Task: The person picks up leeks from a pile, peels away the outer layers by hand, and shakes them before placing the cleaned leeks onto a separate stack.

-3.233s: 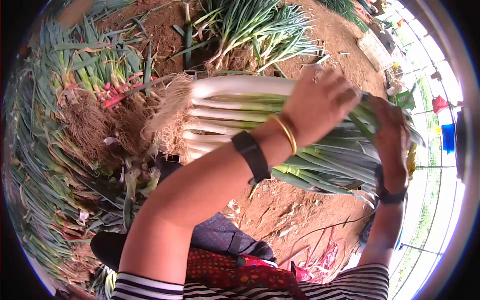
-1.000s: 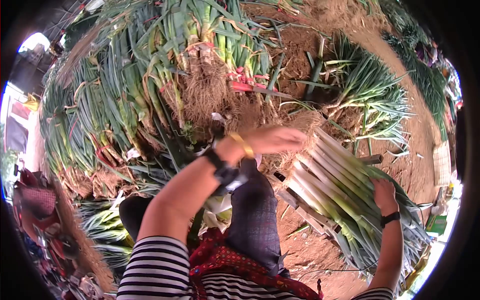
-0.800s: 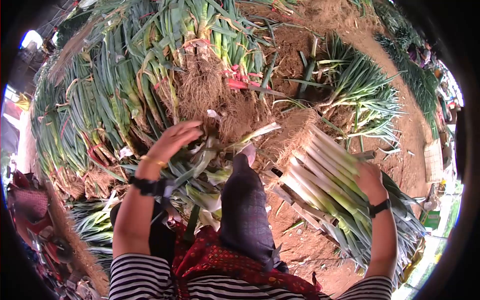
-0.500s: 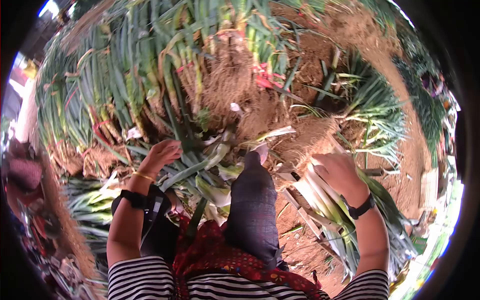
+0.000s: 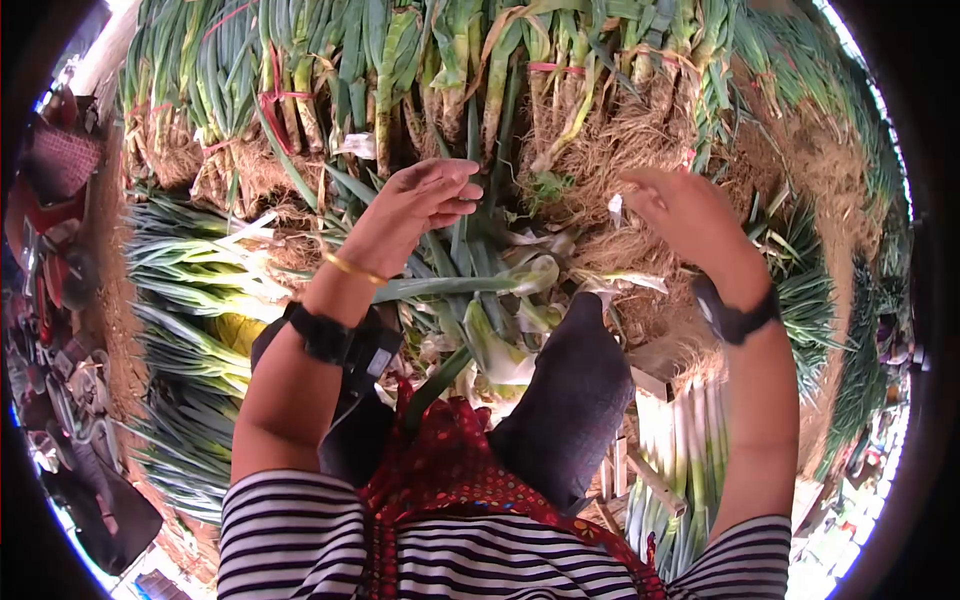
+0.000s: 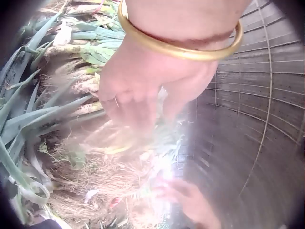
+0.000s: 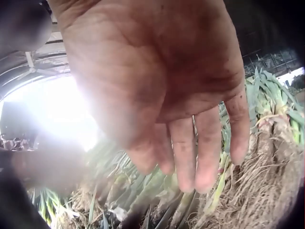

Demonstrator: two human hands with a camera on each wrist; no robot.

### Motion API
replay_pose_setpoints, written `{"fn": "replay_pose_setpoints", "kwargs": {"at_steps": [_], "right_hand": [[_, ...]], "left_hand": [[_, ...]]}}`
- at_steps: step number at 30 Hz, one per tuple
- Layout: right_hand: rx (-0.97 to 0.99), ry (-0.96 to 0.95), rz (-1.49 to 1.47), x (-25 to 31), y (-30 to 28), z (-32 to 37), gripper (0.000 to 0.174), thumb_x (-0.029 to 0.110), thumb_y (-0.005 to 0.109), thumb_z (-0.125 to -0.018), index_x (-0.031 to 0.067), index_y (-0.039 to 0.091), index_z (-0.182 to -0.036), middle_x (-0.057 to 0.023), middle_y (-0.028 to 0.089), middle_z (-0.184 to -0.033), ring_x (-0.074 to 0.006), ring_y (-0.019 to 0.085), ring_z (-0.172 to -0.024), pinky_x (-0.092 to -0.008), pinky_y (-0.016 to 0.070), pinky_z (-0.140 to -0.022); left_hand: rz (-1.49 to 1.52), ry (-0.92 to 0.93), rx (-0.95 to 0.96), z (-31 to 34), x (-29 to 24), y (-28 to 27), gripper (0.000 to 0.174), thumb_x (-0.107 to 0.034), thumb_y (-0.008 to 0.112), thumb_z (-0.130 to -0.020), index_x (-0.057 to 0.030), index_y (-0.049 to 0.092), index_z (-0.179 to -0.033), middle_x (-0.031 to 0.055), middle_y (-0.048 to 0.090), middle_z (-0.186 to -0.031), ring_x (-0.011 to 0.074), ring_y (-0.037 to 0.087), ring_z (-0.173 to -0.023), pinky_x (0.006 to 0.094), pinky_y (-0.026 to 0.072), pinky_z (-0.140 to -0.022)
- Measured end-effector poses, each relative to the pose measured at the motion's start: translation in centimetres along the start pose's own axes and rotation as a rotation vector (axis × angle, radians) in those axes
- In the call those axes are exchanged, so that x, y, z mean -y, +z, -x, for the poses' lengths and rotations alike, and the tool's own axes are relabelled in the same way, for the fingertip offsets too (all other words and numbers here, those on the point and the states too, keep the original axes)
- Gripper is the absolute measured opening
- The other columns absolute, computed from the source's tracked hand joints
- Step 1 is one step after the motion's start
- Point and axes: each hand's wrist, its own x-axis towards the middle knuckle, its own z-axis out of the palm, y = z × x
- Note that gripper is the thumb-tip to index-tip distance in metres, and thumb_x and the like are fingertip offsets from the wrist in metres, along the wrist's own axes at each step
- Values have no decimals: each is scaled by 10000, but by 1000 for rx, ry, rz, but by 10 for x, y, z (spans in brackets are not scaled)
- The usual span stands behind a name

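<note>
My left hand [image 5: 415, 205] is raised above loose green onion leaves, its fingers loosely bent around nothing. Across from it, my right hand [image 5: 690, 220] hovers over the dry roots [image 5: 650, 130] of the tied green onions [image 5: 450, 70]. In the right wrist view the right palm [image 7: 162, 71] faces the camera with its fingers extended and nothing in them. The left wrist view shows the left hand [image 6: 143, 81] from the back, and the right hand [image 6: 188, 198] lower down. Cleaned green onions [image 5: 690, 430] lie on a wooden frame [image 5: 655, 480] by the right forearm, which partly hides them.
Loose leaves and peelings [image 5: 490, 340] lie between the hands and the person's knee [image 5: 565, 390]. More green onions [image 5: 190, 300] are heaped at the left, and a leafy bunch [image 5: 810, 300] lies at the right. Red ties [image 5: 285, 110] bind several standing bundles.
Both hands were at the cleaned green onions 3.2 seconds ago. The left hand left them first, then the right, and both are now raised before the tied bundles. The head view has turned left.
</note>
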Motion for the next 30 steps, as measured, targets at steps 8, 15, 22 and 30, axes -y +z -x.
{"fn": "replay_pose_setpoints", "kwargs": {"at_steps": [8, 15, 22, 30], "right_hand": [[-47, -11, -334, 3, 83, -176, 382, 254, 592, -835, -5, 568, -1114, -152, 628, -1031, -232, 607, -906, -320, 471, -774], [-181, 249, -848, 14, 211, -255, 418, 271, 559, -805, -9, 541, -1114, -222, 608, -1003, -347, 576, -952, -376, 444, -811], [-282, 397, -812, -10, 288, -301, 473, 345, 681, -697, 12, 597, -1021, -183, 631, -924, -324, 611, -833, -396, 466, -752], [-97, 603, -1287, 42, 215, -263, 484, 207, 698, -741, -9, 429, -1081, -101, 544, -968, -274, 521, -874, -383, 424, -785]], "left_hand": [[278, 3, 24, 6, -8, 11, 224, -141, 533, -896, -8, 547, -1076, 52, 623, -893, 118, 596, -828, 250, 477, -765], [373, -25, 67, 8, -28, 6, 239, -131, 560, -873, 0, 550, -1073, 53, 602, -923, 124, 566, -856, 261, 436, -802], [431, 106, 105, -12, -4, -3, 234, -170, 556, -894, -29, 552, -1081, -7, 563, -915, 65, 518, -821, 215, 426, -765], [536, 95, 202, -20, 11, 8, 261, -209, 596, -874, -69, 509, -1076, -30, 527, -869, 31, 499, -730, 166, 416, -657]]}}
